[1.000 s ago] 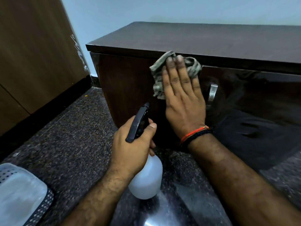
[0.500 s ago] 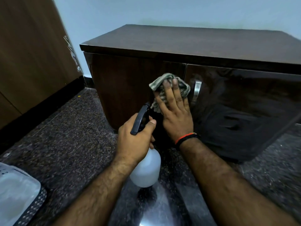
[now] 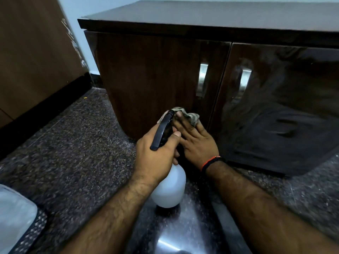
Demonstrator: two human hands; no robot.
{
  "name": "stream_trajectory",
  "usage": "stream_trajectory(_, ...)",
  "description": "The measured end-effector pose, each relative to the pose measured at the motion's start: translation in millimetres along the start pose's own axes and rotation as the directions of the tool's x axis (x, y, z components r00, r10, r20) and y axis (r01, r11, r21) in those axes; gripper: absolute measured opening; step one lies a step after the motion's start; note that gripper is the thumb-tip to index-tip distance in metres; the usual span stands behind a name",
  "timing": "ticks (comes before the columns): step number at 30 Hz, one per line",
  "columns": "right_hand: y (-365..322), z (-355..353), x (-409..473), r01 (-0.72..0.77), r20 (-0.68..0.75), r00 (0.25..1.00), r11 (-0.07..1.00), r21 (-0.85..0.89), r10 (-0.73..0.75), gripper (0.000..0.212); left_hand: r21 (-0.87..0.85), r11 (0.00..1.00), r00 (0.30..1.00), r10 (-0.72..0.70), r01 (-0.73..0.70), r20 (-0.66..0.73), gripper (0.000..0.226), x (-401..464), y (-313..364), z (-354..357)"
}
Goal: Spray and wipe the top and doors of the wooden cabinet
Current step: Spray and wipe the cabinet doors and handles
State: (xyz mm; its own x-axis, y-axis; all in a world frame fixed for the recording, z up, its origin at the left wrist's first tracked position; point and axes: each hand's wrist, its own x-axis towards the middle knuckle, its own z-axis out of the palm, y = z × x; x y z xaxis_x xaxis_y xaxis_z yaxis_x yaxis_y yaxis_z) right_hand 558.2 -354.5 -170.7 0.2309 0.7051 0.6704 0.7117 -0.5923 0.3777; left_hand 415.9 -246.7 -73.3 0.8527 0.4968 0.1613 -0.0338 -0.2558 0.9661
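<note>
A dark wooden cabinet (image 3: pixel 201 13) with two glossy doors stands ahead. Its left door (image 3: pixel 146 79) and right door (image 3: pixel 284 107) each carry a metal handle. My right hand (image 3: pixel 196 142) presses a grey-green cloth (image 3: pixel 192 116) flat against the lower part of the left door, fingers spread over it. My left hand (image 3: pixel 156 158) grips the neck of a white spray bottle (image 3: pixel 169 189) with a black trigger head, held in front of the right hand and hiding part of the cloth.
The floor (image 3: pixel 73 153) is dark speckled stone. A brown wooden panel (image 3: pixel 33 52) with a black skirting runs along the left. A pale mesh-edged object (image 3: pixel 14 220) sits at the lower left corner. A light wall is behind the cabinet.
My right hand has slid the cloth down the left door from near its top edge to its lower part. The left hand with the bottle has stayed about level.
</note>
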Motion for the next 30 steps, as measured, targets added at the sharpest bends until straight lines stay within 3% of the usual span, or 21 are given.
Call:
stream_trajectory(3,-12.0,21.6,4.0,0.112,0.021,0.993,0.991,0.072,-0.114,0.061,-0.007,1.0,1.0,-0.006,0.006,-0.013,0.005,-0.7,-7.7,-3.9)
stream_trajectory(5,-18.2,33.0,0.3,0.209,0.143,0.966,0.977,0.052,-0.214,0.044,-0.013,1.0,1.0,-0.007,0.007,-0.017,0.003,-1.4,-10.9,-6.1)
stream_trajectory(8,-18.9,33.6,-22.8,0.33,0.426,0.846,0.942,0.056,-0.322,0.049,-0.027,0.999,1.0,-0.019,0.019,-0.014,0.003,-3.4,-13.4,-9.5)
stream_trajectory(10,-8.3,29.4,-41.3,0.361,0.473,0.815,0.932,0.04,-0.335,0.053,-0.021,0.999,1.0,-0.025,0.025,-0.017,0.004,-4.9,-14.3,-9.6)
stream_trajectory(13,12.0,13.5,-54.9,0.315,0.332,0.892,0.949,0.033,-0.308,0.055,-0.002,1.0,1.0,-0.027,0.027,-0.014,0.005,-7.6,-12.9,-4.7)
stream_trajectory(17,33.3,-14.8,-47.2,0.139,0.142,0.98,0.99,0.003,-0.138,0.072,-0.021,0.999,0.999,-0.029,0.03,0.02,0.006,-13.0,-0.3,10.0)
stream_trajectory(23,56.4,-66.0,-9.7,-0.114,0.067,0.991,0.989,-0.093,0.12,0.068,-0.066,0.998,0.999,0.013,-0.01,0.048,0.005,-19.0,30.5,25.5)
stream_trajectory(30,68.1,-102.9,2.1,-0.176,0.008,0.984,0.974,-0.14,0.179,0.071,-0.038,0.996,0.993,0.08,-0.077,0.092,0.006,-26.6,70.7,34.2)
